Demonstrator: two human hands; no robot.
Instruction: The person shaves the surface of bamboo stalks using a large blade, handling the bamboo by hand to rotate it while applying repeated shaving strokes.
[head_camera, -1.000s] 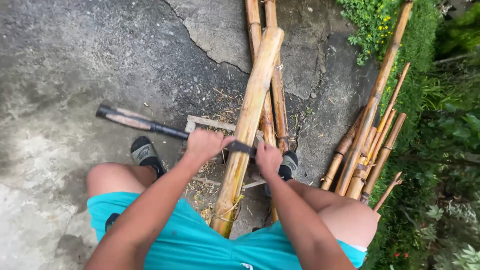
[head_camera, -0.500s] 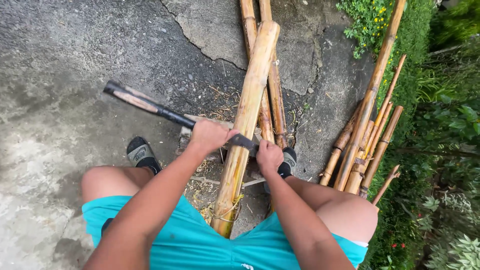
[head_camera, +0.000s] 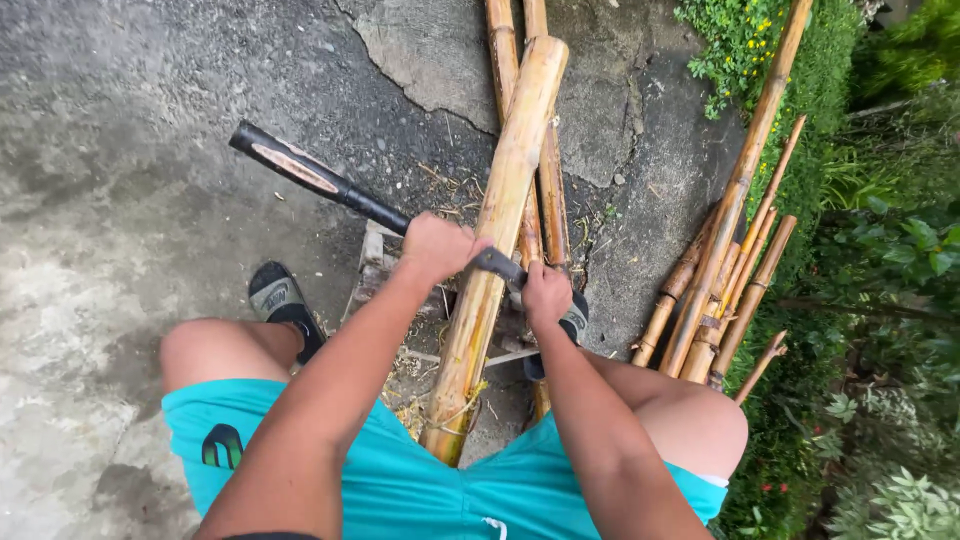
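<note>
I see my left hand (head_camera: 435, 248) and right hand (head_camera: 545, 295) each closed tight around a long dark blade (head_camera: 330, 185) laid across a thick bamboo pole (head_camera: 495, 240) between my knees. The blade's left end has tilted farther away, suggesting scraping strokes.

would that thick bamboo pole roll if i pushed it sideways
Probably: the thick bamboo pole is round and smooth. It looks stiff and fairly heavy. The left hand, right hand and the long blade across it likely hold it steady.
</note>
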